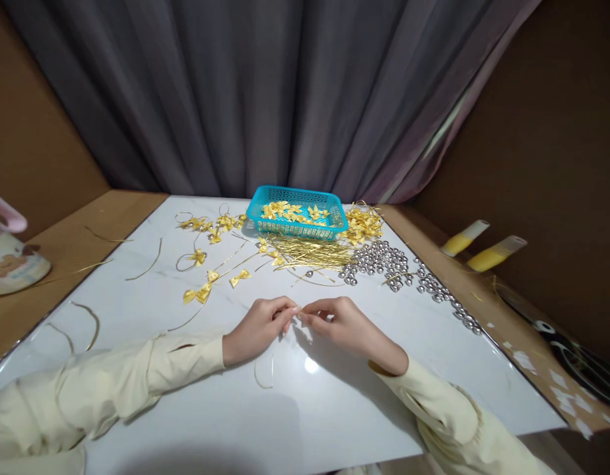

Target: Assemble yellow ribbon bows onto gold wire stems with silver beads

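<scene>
My left hand (265,326) and my right hand (342,326) meet fingertip to fingertip above the white tabletop (349,422). Both are closed in a pinch. What lies between the fingertips is too small and covered to make out. Below my left hand shows a thin pale cord (264,384), bent in a curve; whether it hangs from the fingers or lies on the table I cannot tell. Just beyond the hands lie gold ribbon bows (239,278), a bundle of gold cords (312,253) and a spread of small silver bells or beads (379,258).
A blue plastic basket (298,229) with yellow bows stands at the back, beside a heap of gold bows (363,224). Two yellow-filled tubes (498,254) and black-handled scissors (577,363) lie at right. A pink-handled mug (12,264) stands at left.
</scene>
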The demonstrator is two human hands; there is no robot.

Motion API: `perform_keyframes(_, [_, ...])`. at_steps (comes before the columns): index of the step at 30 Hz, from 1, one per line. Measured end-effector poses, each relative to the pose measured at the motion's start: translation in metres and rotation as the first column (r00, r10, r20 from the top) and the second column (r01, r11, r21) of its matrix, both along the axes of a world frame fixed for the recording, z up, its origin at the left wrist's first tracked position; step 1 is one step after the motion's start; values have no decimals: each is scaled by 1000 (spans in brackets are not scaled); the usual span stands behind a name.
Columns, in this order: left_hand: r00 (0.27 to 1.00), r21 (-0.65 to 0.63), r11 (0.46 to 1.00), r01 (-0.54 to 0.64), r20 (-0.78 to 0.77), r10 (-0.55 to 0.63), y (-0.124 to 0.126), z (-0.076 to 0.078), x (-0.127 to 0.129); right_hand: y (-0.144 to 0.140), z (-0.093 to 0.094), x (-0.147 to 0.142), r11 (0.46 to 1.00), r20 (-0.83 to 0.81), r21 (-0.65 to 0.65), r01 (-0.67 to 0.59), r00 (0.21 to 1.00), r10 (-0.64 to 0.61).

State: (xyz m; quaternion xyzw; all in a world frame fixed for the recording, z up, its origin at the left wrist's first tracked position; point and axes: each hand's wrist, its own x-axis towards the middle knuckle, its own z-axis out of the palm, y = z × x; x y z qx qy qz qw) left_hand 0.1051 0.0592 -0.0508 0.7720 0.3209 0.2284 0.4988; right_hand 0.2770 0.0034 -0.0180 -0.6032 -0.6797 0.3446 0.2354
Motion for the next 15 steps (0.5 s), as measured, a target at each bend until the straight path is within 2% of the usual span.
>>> perform_keyframes(4, [1000,-4,1000,12,4,-12,0,1,-1,0,-1,-2,1000,-19,-12,12,1000,-13])
perform_keyframes(8, [1000,-44,999,17,23,-16,1,2,0,-1,-2,-4,995,-16,49,82,997,-81])
perform_keyframes(12, [993,-148,986,79,96,-65,6,3,1,-2,-2,-6,979,-24,184,85,996,-82])
perform_keyframes(15, [984,-206,970,126,149,-96,10,3,1,-5,-2,-7,943,-28,331,41,999,-34])
